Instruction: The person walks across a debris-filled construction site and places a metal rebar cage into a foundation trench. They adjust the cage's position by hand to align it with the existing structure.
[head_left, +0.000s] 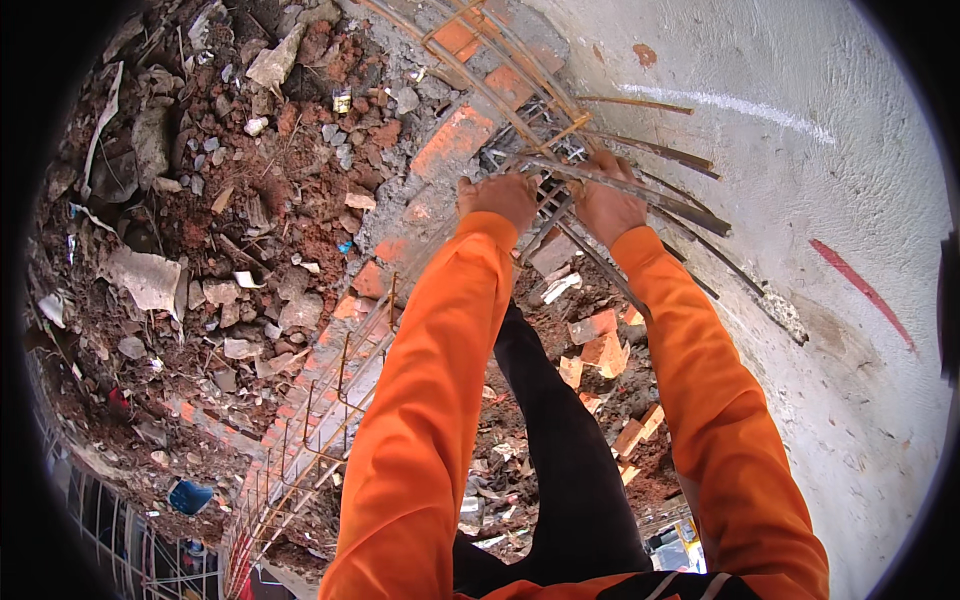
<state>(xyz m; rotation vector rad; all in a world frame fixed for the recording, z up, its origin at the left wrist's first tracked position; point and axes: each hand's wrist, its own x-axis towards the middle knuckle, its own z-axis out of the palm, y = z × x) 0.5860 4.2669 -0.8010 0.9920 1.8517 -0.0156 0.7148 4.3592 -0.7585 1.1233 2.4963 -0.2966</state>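
Both my arms, in orange sleeves, reach forward to a junction of rusty steel reinforcing bars beside the wall. My left hand is closed at the left side of the junction, its fingers curled at a bar and partly hidden. Just to its right, my right hand is closed around a bar, with several bar ends fanning out past it to the right. Beyond the hands, a rebar cage with square stirrups runs up and away along a row of bricks. Crossing bars show between the two hands.
A rough grey plastered wall curves along the right. On the left lies reddish soil with rubble. A brick course borders it. Upright stirrups stick up at lower left. Broken bricks lie near my dark-trousered leg.
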